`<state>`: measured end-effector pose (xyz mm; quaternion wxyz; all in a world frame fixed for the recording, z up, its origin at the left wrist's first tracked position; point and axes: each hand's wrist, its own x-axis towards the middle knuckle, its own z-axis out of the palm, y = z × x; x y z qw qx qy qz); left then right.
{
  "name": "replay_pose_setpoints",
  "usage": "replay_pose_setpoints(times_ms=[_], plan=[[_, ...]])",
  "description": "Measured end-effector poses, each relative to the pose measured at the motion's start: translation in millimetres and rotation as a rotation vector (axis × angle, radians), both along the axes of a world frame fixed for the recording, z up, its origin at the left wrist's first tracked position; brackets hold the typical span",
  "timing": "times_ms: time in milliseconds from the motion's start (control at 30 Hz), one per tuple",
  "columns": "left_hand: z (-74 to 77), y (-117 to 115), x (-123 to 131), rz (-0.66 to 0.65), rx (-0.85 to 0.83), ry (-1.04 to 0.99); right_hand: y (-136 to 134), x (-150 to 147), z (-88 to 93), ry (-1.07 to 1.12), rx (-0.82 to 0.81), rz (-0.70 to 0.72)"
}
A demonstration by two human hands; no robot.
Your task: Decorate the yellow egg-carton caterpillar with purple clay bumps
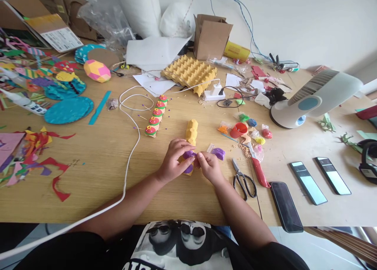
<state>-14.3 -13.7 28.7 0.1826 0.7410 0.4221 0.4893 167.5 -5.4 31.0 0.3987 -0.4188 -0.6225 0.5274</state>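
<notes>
A yellow egg-carton strip (191, 131) lies on the wooden table (100, 176) in front of me. My left hand (174, 160) and my right hand (209, 166) meet at its near end, fingers closed on a lump of purple clay (189, 155) pressed onto the strip. More purple clay in a clear bag (218, 152) sits just right of my right hand. A finished strip with red, green and yellow caps (156, 115) lies further left.
Scissors (244, 181) and a red-handled knife (258, 170) lie right of my hands, then three phones (286, 206). Small clay bags and a red cup (238, 129), a white fan (315, 99), an egg tray (190, 71), a white cable (129, 152) and coloured paper scraps (35, 152) surround.
</notes>
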Motion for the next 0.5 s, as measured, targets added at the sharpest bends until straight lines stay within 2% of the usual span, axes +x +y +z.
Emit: replay_pose_setpoints(times_ms=[167,300,500], plan=[[-4.1,3.2,-0.2,-0.04,0.027,-0.011,-0.3,2.6,-3.8,-0.024,0.052,0.028],[-4.0,3.6,-0.3,0.0,0.061,-0.054,0.8,1.8,-0.6,0.024,0.021,0.012],[-2.9,2.3,-1.3,0.028,0.042,-0.041,0.9,-0.5,0.1,-0.02,0.006,-0.037]])
